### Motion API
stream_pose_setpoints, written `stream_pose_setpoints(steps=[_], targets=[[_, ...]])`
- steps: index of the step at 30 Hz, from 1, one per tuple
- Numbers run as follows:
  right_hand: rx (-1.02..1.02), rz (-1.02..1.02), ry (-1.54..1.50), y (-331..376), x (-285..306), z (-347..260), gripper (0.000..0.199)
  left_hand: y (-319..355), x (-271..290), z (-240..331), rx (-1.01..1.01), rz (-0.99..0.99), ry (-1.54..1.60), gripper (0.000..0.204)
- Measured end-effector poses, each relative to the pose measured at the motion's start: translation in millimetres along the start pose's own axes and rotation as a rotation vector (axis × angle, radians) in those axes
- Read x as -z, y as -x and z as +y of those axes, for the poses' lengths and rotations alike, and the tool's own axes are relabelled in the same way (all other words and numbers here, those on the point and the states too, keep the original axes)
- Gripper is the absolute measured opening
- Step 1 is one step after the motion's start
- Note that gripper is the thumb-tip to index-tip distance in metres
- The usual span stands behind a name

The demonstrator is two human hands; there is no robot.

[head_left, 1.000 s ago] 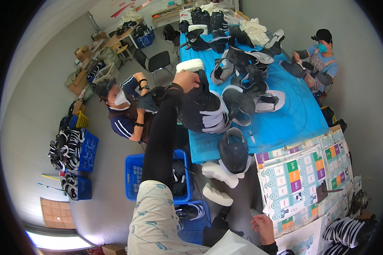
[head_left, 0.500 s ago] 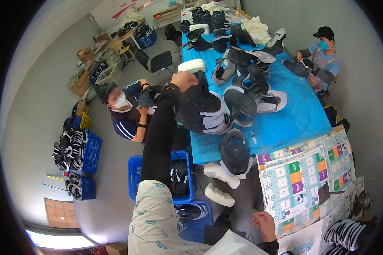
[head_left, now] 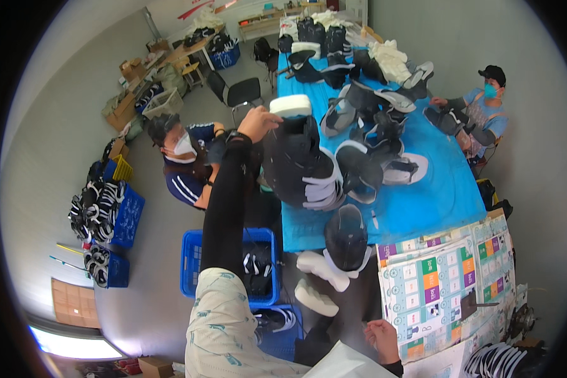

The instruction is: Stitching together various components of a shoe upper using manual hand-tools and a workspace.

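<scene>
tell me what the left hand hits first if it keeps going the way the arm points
The left hand is raised, at a black shoe upper with a white sole. Straight on along the arm, the nearest thing looks to be the black chair beyond the blue table, though depth is unclear.

Your left arm wears a close-fitting black sleeve (head_left: 223, 208) running from the upper arm to the wrist, plain and unmarked. Above it sits a loose pale cream short sleeve (head_left: 223, 327) carrying small teal printed marks (too small to make out). Your left hand (head_left: 258, 121) is bare, with a dark band at the wrist. Your right hand (head_left: 382, 338) is bare too, emerging from a black cuff beneath white fabric.
</scene>
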State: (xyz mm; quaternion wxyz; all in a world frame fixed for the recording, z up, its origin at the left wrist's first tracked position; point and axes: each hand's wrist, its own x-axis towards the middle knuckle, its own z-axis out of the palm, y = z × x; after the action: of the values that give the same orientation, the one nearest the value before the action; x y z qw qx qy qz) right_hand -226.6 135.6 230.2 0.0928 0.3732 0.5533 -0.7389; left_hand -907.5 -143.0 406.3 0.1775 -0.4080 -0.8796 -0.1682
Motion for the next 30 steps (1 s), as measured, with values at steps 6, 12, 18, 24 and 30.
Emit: stream_pose_setpoints(steps=[6, 12, 18, 24, 30], targets=[[0.009, 0.027, 0.014, -2.8, -7.6, 2.4, 0.012, -6.7, -4.5, -0.1, 0.044, -0.048, 0.038, 0.016], [-0.001, -0.039, -0.006, -3.9, -16.2, 3.8, 0.012, -9.7, -7.0, 3.1, 0.043, -0.043, 0.099, 0.016], [-0.022, 0.008, 0.039, 0.4, -16.8, 4.6, 0.013, -5.5, -10.3, 2.6, 0.063, -0.039, 0.12, 0.015], [0.023, -0.021, 0.079, 2.9, -14.0, 2.9, 0.014, -5.8, -11.3, 5.1, 0.093, -0.06, 0.134, 0.016], [0.02, 0.0, 0.051, 4.9, -12.7, -0.6, 0.012, -13.3, -12.2, -0.1, 0.232, -0.074, 0.242, 0.023]])
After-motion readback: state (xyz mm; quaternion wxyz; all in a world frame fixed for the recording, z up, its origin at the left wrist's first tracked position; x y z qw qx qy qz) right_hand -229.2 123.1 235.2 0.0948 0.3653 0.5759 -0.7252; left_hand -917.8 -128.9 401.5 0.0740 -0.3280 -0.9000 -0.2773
